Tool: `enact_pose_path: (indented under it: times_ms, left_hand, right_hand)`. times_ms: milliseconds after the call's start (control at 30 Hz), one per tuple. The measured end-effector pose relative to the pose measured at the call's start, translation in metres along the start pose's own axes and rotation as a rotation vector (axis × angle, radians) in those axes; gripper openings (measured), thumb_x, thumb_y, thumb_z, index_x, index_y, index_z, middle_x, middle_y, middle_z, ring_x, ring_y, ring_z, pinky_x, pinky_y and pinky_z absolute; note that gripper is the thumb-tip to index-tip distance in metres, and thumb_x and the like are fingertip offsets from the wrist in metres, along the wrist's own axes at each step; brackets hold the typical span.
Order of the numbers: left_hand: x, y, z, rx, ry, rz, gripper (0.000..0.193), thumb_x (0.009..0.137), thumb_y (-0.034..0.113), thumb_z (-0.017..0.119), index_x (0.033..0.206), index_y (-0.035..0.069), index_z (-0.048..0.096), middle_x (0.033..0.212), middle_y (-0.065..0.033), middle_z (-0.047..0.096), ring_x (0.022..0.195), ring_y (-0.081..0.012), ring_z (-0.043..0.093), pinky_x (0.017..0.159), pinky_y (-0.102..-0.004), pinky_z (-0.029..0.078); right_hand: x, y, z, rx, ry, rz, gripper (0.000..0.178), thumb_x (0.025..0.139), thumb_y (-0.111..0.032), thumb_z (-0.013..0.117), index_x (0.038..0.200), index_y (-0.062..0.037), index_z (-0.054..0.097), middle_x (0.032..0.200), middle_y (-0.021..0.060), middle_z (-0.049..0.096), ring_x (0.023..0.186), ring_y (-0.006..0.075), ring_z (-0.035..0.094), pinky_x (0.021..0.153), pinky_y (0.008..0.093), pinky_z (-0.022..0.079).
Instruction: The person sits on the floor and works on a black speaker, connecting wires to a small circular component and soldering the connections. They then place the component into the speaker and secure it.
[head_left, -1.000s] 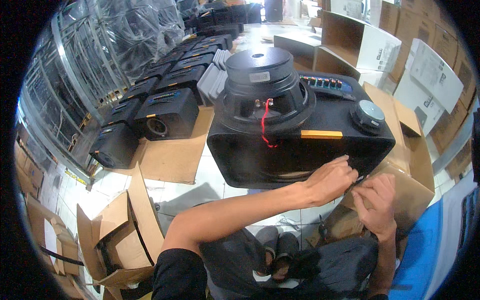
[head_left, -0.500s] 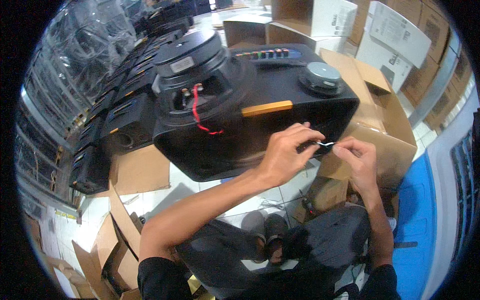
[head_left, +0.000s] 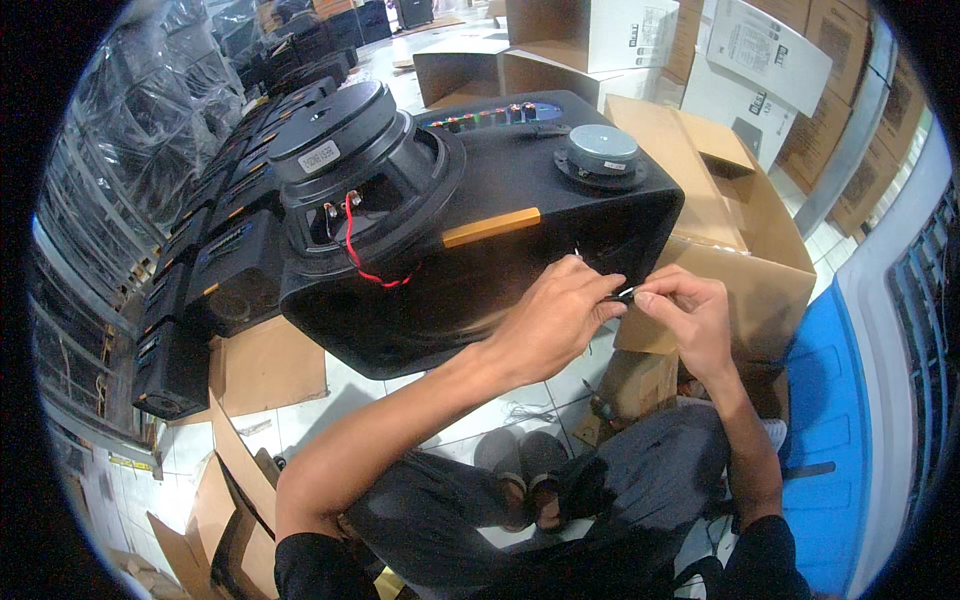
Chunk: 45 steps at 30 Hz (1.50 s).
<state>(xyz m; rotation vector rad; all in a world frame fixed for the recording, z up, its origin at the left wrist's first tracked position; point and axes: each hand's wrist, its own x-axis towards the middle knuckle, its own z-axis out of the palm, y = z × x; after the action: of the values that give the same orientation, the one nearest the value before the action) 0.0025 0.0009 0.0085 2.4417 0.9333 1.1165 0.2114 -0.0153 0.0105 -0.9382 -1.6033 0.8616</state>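
Observation:
Both of my hands are at the near right corner of a black speaker cabinet [head_left: 400, 325]. My left hand [head_left: 550, 315] is closed in a pinch on a thin dark wire [head_left: 625, 295] with a pale end. Close beside it, my right hand [head_left: 690, 310] pinches the pale end between thumb and fingertips. On the cabinet's left lies a large woofer [head_left: 335, 150], magnet side up, with a red wire [head_left: 357, 262] hanging from its terminals. A small round tweeter [head_left: 602, 150] sits at the right. An orange-yellow strip [head_left: 490, 228] marks the cabinet's edge.
An open cardboard box [head_left: 750, 290] stands right of the cabinet, beside a blue plastic panel [head_left: 825, 430]. Several black speaker cabinets [head_left: 235, 270] line the left. Torn cardboard [head_left: 200, 520] lies at lower left. White cartons [head_left: 770, 60] stand behind.
The view has shifted, so the cabinet appears further left and lower. My hands have drawn closer together, and less of the wire's pale end shows between them.

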Motion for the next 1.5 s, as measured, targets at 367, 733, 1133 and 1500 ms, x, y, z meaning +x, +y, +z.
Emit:
enact_pose_path:
  times_ms: [367,733,1133,1500]
  left_hand:
    - [-0.004,-0.007,0.003,-0.198,0.108,-0.038,0.012,0.086,0.009,0.073,0.094,0.001,0.068,0.092,-0.0132,0.069,0.096,-0.0323,0.067,0.112,-0.049,0.041]
    - [0.002,0.002,0.002,-0.252,-0.015,-0.094,0.014,0.092,0.01,0.065,0.095,-0.003,0.07,0.091,-0.016,0.068,0.092,-0.0345,0.06,0.086,-0.0457,0.046]
    - [-0.004,-0.008,0.01,-0.026,0.14,0.143,0.015,0.084,0.006,0.071,0.097,-0.001,0.068,0.096,-0.0155,0.068,0.101,-0.0325,0.065,0.11,-0.0511,0.043]
    - [-0.011,-0.014,0.001,0.016,0.084,0.281,0.024,0.079,0.007,0.074,0.102,0.004,0.07,0.11,-0.0142,0.069,0.116,-0.031,0.062,0.115,-0.0512,0.037]
  right_hand:
    - [-0.001,-0.003,-0.003,-0.141,-0.018,-0.028,0.007,0.082,-0.003,0.074,0.085,0.0033,0.076,0.081,0.0102,0.072,0.075,0.0151,0.066,0.071,0.0268,0.05]
    - [-0.01,-0.007,-0.003,-0.33,0.077,-0.241,0.011,0.076,-0.002,0.079,0.087,-0.0016,0.078,0.083,0.0098,0.069,0.076,0.0197,0.066,0.07,0.0293,0.05]
    - [-0.01,-0.012,0.004,-0.387,0.127,-0.308,0.015,0.076,0.001,0.079,0.091,-0.0005,0.076,0.088,0.01,0.067,0.078,0.0215,0.064,0.072,0.0313,0.052]
    - [-0.007,-0.004,-0.003,-0.531,0.025,-0.299,0.008,0.083,0.001,0.071,0.089,0.0016,0.067,0.086,0.0125,0.062,0.08,0.0243,0.062,0.072,0.0328,0.049]
